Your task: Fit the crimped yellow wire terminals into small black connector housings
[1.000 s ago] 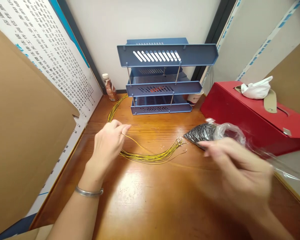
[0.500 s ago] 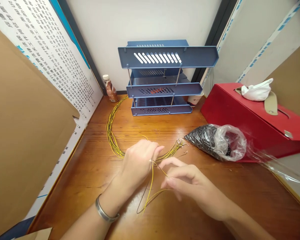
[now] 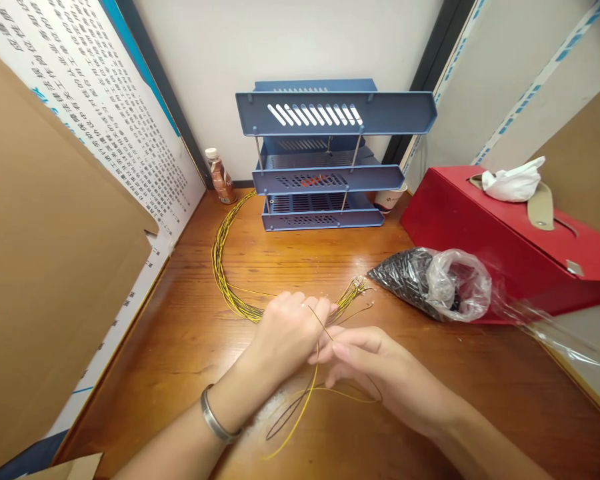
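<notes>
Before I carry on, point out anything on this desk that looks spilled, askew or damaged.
The clear bag of dark contents lies on its side by the red box, mouth open, so it looks prone to spilling. One wire end strays from the yellow-and-dark bundle. I see no clear damage.

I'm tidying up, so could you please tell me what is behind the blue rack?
A white cup pokes out from behind the blue rack, which hides the cup's rest and perhaps more.
</notes>
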Available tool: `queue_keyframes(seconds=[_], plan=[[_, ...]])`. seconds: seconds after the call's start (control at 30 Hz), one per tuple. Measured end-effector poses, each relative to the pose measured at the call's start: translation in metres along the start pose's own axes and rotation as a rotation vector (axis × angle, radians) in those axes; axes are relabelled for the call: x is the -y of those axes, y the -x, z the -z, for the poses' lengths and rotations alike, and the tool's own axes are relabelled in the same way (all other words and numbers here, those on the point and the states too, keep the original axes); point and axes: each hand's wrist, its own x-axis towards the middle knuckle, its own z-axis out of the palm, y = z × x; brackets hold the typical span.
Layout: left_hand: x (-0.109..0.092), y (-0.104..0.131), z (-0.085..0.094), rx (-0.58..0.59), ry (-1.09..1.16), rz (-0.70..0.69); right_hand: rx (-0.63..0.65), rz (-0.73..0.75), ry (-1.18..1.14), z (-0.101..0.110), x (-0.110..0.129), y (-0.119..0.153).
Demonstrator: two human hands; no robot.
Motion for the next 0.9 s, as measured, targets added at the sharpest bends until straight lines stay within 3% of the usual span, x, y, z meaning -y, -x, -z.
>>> queue_keyframes(seconds=[0.1, 0.17, 0.3, 0.43, 0.53, 0.63, 0.7, 0.8, 0.9], plan=[[-0.004, 0.002, -0.005, 0.162, 0.013, 0.041, -0.032, -0.114, -0.139, -0.002, -0.002, -0.002], [-0.008, 0.002, -0.008, 0.208, 0.040, 0.053, -0.043, -0.148, -0.209, -0.004, -0.004, -0.005], [-0.010, -0.001, -0.009, 0.103, 0.061, 0.002, 0.007, -0.087, -0.225, -0.002, -0.004, -0.006], [0.003, -0.003, -0.005, -0.022, 0.086, 0.070, 0.142, 0.005, -0.163, 0.011, 0.011, 0.003], [0.020, 0.000, -0.009, -0.058, 0.218, 0.193, 0.254, 0.077, -0.071, 0.022, 0.025, 0.014], [0.032, 0.002, -0.015, -0.045, 0.336, 0.338, 0.283, 0.102, 0.013, 0.030, 0.036, 0.024], [0.036, 0.002, -0.015, -0.017, 0.355, 0.418, 0.286, 0.085, 0.041, 0.034, 0.041, 0.030], [0.040, 0.002, -0.011, -0.001, 0.347, 0.535, 0.395, 0.030, 0.041, 0.039, 0.045, 0.036], [0.047, 0.003, -0.007, -0.054, 0.300, 0.621, 0.433, 0.033, 0.044, 0.042, 0.046, 0.037]])
